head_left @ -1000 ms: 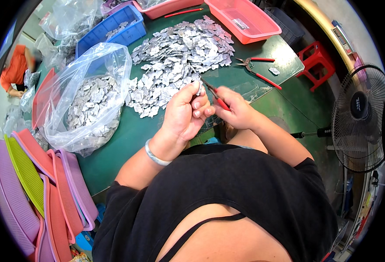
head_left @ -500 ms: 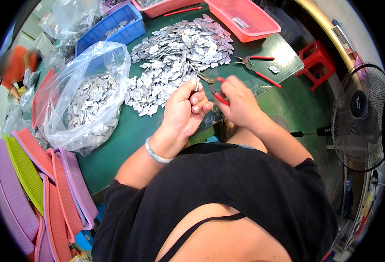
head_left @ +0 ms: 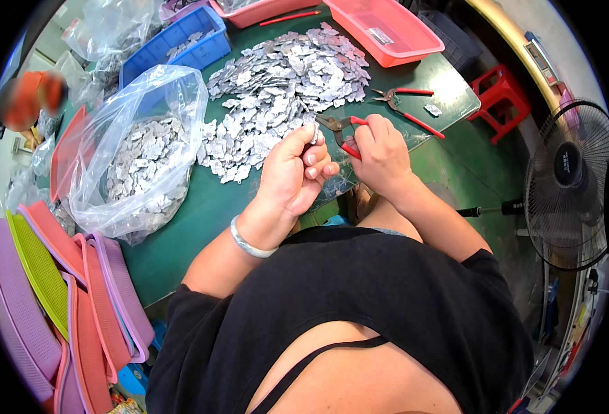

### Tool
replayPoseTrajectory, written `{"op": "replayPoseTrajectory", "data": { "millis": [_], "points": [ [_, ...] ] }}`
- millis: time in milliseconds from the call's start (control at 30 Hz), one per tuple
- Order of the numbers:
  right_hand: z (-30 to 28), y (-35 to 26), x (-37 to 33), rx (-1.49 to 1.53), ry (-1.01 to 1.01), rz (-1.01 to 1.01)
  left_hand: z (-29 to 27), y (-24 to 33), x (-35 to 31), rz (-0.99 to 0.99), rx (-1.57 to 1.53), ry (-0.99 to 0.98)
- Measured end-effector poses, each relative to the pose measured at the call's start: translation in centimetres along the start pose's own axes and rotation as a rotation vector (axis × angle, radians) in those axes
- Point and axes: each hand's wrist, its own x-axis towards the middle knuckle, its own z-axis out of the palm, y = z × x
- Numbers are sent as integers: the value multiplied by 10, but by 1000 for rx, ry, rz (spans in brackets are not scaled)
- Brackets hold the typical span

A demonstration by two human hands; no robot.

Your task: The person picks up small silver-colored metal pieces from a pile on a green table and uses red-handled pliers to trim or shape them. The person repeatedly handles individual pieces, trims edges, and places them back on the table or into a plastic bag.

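Observation:
Near the table edge, my left hand is closed with a small silver metal piece pinched between thumb and forefinger; most of that piece is hidden. My right hand grips red-handled cutting pliers, whose jaws point left toward the piece, the handles somewhat apart. Whether the jaws touch the piece I cannot tell. Beyond both hands spreads a heap of flat, irregular silver metal pieces. To the left stands a clear plastic bag holding many similar pieces.
Another red-handled pair of pliers and one loose metal piece lie on the green table. At the back are a blue bin and a pink tray. Stacked baskets stand left, a fan right. Another person is far left.
My right hand has shifted slightly right and turned with the pliers, drawing them a little away from my left hand. My left hand has barely moved. The other person has bent forward.

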Motion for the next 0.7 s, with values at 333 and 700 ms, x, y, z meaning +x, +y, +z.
{"op": "replayPoseTrajectory", "data": {
  "millis": [333, 700],
  "points": [
    [-11, -6, -5, 311, -194, 149, -10, 12, 5, 147, 545, 69],
    [-21, -14, -3, 499, -274, 242, -20, 5, 3, 562, 1005, 23]
  ]
}}
